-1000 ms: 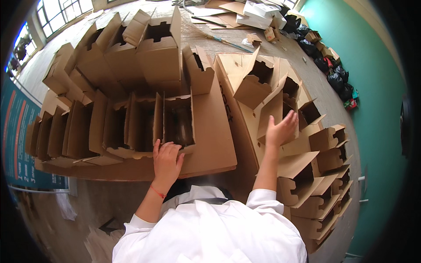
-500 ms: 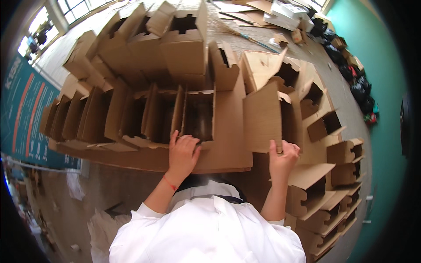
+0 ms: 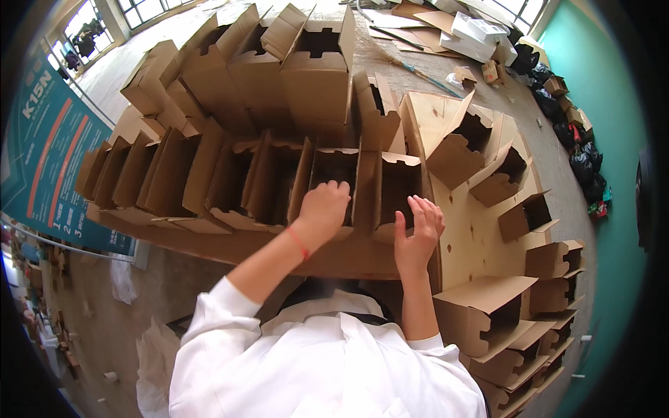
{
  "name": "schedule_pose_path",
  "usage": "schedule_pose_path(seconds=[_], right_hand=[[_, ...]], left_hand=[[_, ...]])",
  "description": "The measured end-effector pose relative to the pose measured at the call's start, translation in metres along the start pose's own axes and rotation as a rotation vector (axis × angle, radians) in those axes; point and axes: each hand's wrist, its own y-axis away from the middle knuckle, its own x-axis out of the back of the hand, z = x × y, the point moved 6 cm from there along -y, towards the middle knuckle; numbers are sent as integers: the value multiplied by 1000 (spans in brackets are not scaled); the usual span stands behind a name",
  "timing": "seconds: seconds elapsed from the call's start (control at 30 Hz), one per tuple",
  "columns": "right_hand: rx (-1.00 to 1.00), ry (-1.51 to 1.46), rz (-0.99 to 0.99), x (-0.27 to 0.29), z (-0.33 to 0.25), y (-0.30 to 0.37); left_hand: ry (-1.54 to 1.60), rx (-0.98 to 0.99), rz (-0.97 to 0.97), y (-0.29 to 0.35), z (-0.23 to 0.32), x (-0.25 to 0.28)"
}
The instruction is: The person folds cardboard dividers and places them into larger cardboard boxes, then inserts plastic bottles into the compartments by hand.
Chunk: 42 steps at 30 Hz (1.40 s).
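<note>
Curled over the open carton (image 3: pixel 334 166), the left hand (image 3: pixel 325 209) hides its fingertips from me, so I cannot tell whether it pinches anything. The right hand (image 3: pixel 419 224) spreads loosely by the end carton (image 3: pixel 401 182) of the same row; contact is unclear. Both interiors look dark on my feed. Farther out, the white shirt (image 3: pixel 327 369) partly covers the lower-right cartons (image 3: pixel 516 362).

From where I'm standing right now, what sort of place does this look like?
Probably a warehouse or workshop: open brown cardboard boxes stand packed in rows, loose flat brown cardboard sheets lie on the floor, and shiny black bags are heaped along a green wall.
</note>
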Motion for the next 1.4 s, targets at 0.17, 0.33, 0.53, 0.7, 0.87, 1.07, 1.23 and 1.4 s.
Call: schedule_pose_path(seconds=[0.17,0.33,0.53,0.7,0.87,1.07,1.23,1.4], right_hand=[[198,-320,-102,1,-50,3],[247,-371,-405,-43,-66,31],[228,-345,-377,-66,-55,41],[234,-399,-379,-65,-60,38],[209,-410,-363,-60,-59,40],[222,-391,-321,-62,-47,43],[233,-416,-283,-60,-41,44],[179,-448,-371,-31,-56,30]], left_hand=[[-158,49,-687,-78,-51,-96],[-171,-23,-859,-85,-58,-145],[-306,211,-644,-90,-59,-154],[-295,268,-516,-93,-77,-147],[-4,308,-594,-84,-81,-86],[466,255,-789,-58,-46,21],[1248,98,-932,-28,-21,95],[1437,-55,-870,-36,27,87]])
